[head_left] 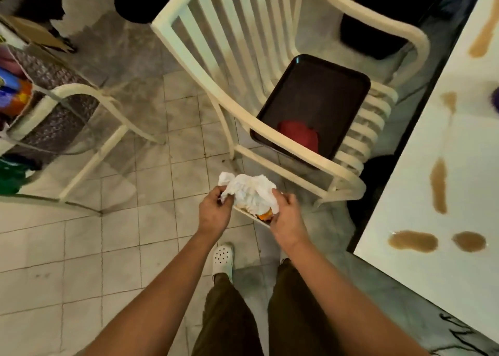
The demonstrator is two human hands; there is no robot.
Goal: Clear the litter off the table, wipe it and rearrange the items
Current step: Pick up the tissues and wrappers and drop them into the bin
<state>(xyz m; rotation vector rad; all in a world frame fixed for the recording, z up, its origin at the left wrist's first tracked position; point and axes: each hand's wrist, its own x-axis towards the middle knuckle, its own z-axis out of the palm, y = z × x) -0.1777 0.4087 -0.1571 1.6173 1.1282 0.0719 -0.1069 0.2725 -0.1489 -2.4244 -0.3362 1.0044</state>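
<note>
White crumpled paper (251, 193) is gripped from both sides, the left hand (214, 212) pinching one edge and the right hand (286, 218) closed on the other, above a tiled floor. Beside them a cream chair (243, 66) holds a dark tray (318, 93). Brown spills (413, 241) mark the white table (432, 274) at right.

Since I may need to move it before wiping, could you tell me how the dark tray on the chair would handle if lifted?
The dark rectangular plastic tray looks stiff and fairly light, so it should lift flat. It rests tilted on the cream slatted chair, so a push may slide it off. The red crumpled item lying in its low end would probably shift.
</note>
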